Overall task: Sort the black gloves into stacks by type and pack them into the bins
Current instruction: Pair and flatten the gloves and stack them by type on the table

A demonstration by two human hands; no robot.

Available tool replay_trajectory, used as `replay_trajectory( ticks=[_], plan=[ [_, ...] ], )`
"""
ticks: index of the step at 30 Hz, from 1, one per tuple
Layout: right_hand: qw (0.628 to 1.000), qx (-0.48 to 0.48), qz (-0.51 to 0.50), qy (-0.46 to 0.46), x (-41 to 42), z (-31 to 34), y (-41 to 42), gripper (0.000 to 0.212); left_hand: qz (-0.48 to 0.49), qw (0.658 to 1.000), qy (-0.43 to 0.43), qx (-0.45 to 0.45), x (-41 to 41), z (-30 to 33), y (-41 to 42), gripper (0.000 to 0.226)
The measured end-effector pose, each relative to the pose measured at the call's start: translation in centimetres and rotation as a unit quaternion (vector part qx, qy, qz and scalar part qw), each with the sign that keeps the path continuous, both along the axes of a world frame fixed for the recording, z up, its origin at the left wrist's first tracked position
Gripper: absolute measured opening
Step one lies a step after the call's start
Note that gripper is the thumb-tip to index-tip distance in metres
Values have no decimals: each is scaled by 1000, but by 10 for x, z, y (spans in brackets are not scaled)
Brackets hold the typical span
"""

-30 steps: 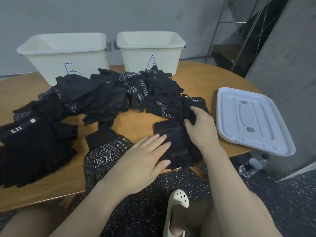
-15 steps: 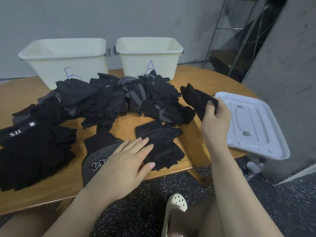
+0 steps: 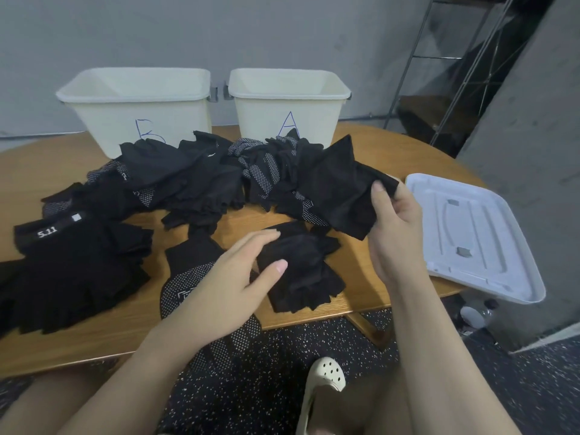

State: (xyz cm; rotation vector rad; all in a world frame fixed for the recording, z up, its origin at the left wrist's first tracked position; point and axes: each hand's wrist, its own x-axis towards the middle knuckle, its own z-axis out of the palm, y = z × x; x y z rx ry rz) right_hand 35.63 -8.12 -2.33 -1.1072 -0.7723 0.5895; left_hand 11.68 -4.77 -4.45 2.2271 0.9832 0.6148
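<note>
My right hand (image 3: 396,221) pinches a plain black glove (image 3: 337,189) by its cuff and holds it up above the table, right of centre. My left hand (image 3: 241,277) lies with straight fingers on a small stack of plain fingerless gloves (image 3: 304,277) near the front edge. A dotted glove (image 3: 188,274) sits partly under my left wrist. A stack of gloves marked 5.11 (image 3: 69,271) lies at the left. An unsorted heap of black gloves (image 3: 188,183) stretches across the middle. Two cream bins stand behind it, bin B (image 3: 138,108) and bin A (image 3: 288,102).
A white plastic lid (image 3: 470,237) lies upside down on the right end of the round wooden table (image 3: 376,296), overhanging its edge. A concrete pillar rises at the right and a metal shelf frame stands behind. My knees and a white clog are below the table edge.
My right hand lifted a glove off the heap's right end and now holds it spread higher. My left hand stayed pressing the small plain stack, which slid left.
</note>
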Motion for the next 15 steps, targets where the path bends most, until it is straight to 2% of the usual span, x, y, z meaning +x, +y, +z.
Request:
replay_trajectory(
  ticks=[3, 5, 9, 11, 15],
  plan=[
    [999, 13, 35, -4, -11, -2, 2, 22, 42, 988, -116, -89, 7, 2, 11, 54],
    [998, 16, 59, -9, -18, -3, 3, 23, 62, 972, -180, -139, 10, 4, 21, 61],
    [991, 17, 129, 12, -29, -3, 2, 24, 77, 944, -240, -214, 13, 10, 33, 73],
    [985, 16, 163, 48, -35, -1, 1, 26, 72, 927, -276, -243, 13, 10, 34, 65],
    [978, 5, 194, 83, -42, -2, 2, 26, 74, 901, -326, -275, 11, 10, 35, 32]
  ],
)
